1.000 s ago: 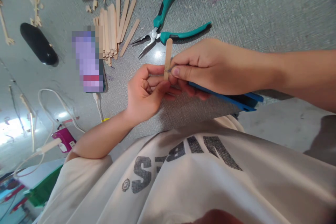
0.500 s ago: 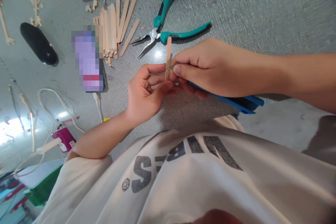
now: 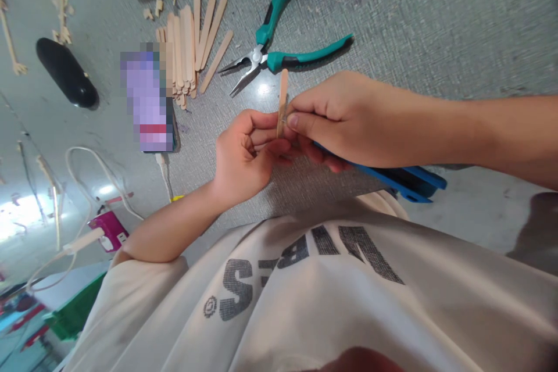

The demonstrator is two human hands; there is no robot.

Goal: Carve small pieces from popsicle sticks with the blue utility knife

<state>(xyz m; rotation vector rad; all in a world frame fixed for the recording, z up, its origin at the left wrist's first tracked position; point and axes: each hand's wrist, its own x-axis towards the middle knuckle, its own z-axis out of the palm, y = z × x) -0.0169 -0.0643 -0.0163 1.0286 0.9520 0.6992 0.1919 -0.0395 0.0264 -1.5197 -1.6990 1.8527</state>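
Gray textured tabletop (image 3: 436, 40), kinda messy, with teal pliers (image 3: 288, 60) lying spread open just past the wooden stick (image 3: 283, 86). Left hand (image 3: 244, 151) has its fingers curled in, pinching the stick's lower end; right hand (image 3: 349, 122) is wrapped around a blue tool (image 3: 392, 179), tip right at the stick.

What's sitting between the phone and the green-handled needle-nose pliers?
In the head view, a fanned pile of wooden craft sticks lies between the phone and the needle-nose pliers.

Black oblong case (image 3: 66, 72), phone (image 3: 149, 99) (screen pixelated) with white cable (image 3: 163, 171), magenta adapter (image 3: 112, 226)
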